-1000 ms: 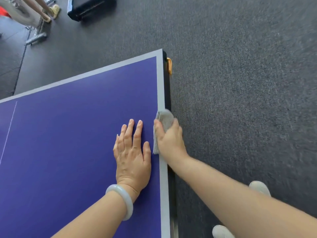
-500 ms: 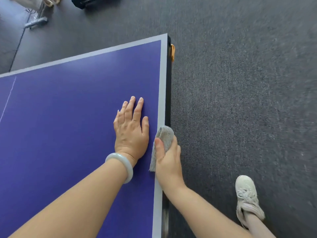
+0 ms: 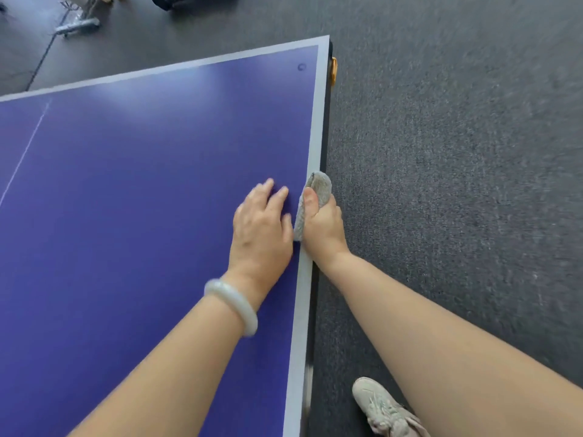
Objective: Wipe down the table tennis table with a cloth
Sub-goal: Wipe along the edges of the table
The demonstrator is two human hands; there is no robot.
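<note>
Head view: the table (image 3: 142, 216) fills the left half of the picture, a purple top with a pale grey border along its far and right edges and a thin white line (image 3: 25, 156) running across its left part. The cloth (image 3: 320, 187), grey and fluffy, sits folded over the right edge of the table, about halfway along the visible side, covering the border strip there.

The right hand (image 3: 323, 230) grips the cloth. Its thumb lies on top of the cloth on the border, and its fingers curl down over the outer side of the edge, where they are hidden. The left hand (image 3: 262, 234) lies palm down on the purple top just beside the cloth, fingers stretched forward and slightly blurred, holding nothing; its thumb side is close to the cloth, though contact cannot be told. A pale bangle (image 3: 233, 304) circles the left wrist.

Near the far right corner a small dark ring mark (image 3: 302, 67) shows on the top, and an orange fitting (image 3: 333, 70) sticks out from the table's side at that corner. Dark grey carpet (image 3: 457, 152) covers the floor to the right. A pale shoe (image 3: 385, 408) stands on it near the table's edge at the bottom, partly hidden by the right forearm. Beyond the far edge, a metal stand foot (image 3: 77, 25) and a black object (image 3: 189, 1) sit on the floor, cut off by the frame.
</note>
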